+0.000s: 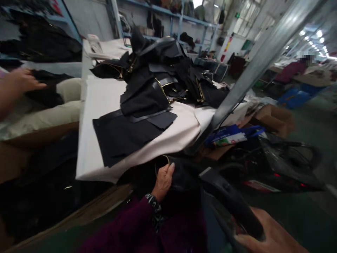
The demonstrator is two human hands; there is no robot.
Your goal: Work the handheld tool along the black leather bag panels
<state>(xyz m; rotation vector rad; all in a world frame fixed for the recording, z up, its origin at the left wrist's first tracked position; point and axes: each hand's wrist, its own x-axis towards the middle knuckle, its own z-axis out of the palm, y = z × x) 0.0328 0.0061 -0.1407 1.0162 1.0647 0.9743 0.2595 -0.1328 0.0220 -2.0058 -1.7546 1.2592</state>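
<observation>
My left hand (163, 179) is closed on a black fabric piece (181, 172) with a gold zipper edge, just below the table's front edge. Much of that piece is lost in the dark. At the lower right, my right hand (273, 230) wraps round the grip of a black handheld tool (229, 196). Its lower part is blurred, so I cannot tell its exact kind. Between the hands, the tool's head is close to the fabric piece; whether they touch is unclear. Beyond my left hand, flat black fabric panels (126, 137) lie on the white-covered table (100, 95).
Black pieces with gold zippers form a heap (163, 66) on the table. A slanting metal pole (252, 66) stands at its right. Another person's hand (22, 82) shows at left. Below lie a cardboard box edge (86, 211), a blue bag (226, 133) and a black scooter-like vehicle (286, 165).
</observation>
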